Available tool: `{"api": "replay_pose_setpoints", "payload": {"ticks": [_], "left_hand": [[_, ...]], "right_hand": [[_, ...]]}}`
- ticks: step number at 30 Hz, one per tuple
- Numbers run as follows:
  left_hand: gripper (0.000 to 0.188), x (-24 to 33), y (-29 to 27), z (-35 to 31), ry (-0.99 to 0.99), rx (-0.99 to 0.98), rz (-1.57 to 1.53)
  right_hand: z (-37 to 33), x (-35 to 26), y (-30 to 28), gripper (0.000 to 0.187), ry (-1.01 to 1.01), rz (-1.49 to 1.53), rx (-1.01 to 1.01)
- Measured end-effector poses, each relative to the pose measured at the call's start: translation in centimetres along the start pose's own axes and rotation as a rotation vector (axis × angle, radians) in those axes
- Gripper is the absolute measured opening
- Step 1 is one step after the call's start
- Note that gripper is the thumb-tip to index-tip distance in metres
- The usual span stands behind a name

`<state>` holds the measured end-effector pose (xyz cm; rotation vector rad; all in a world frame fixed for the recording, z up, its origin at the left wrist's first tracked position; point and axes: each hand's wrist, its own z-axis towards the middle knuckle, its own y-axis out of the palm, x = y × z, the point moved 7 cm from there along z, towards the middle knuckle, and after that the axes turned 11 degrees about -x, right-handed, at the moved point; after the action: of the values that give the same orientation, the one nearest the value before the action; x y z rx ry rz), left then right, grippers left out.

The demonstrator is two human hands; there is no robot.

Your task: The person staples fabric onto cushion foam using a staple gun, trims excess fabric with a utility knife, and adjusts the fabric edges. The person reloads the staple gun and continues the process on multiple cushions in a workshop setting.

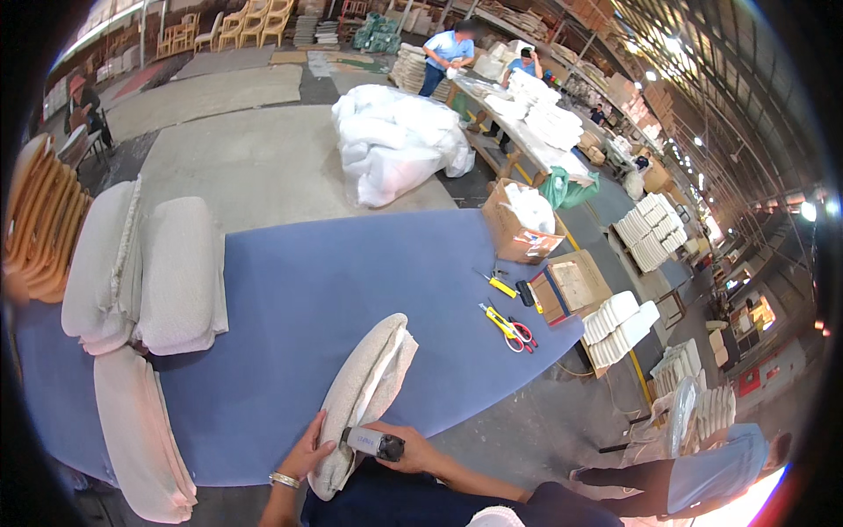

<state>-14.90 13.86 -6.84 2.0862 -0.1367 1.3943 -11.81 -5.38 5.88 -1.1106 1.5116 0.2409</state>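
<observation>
A curved, beige fabric-covered chair pad (367,369) stands on its edge at the near side of the blue table, its open seam showing a white strip inside. My left hand (307,448), with a band at the wrist, grips its lower left side, fingers pressed against the fabric. My right hand (411,446) is closed round a grey and black tool that looks like a staple gun (372,442). The tool's narrow end points left, against the pad's lower part; the exact contact point is hidden.
The blue table (299,281) carries stacked beige pads (180,272) at left, with another pad (140,430) at the near left. Scissors (518,334), a yellow cutter (499,316), a yellow-handled tool (500,285) and cardboard boxes (518,228) lie at right. Co-workers stand farther off.
</observation>
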Motion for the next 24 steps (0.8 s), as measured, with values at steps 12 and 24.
{"api": "replay_pose_setpoints", "payload": {"ticks": [12,24], "left_hand": [[0.098,1.8,2.9,-2.1,-0.005,0.279,0.7],[0.091,4.0,4.0,-3.0,-0.18,0.365,0.948]], "right_hand": [[-0.4,-0.3,1.0,0.062,-0.051,-0.042,0.101],[-1.8,-0.8,2.0,0.057,-0.083,-0.017,0.175]]}}
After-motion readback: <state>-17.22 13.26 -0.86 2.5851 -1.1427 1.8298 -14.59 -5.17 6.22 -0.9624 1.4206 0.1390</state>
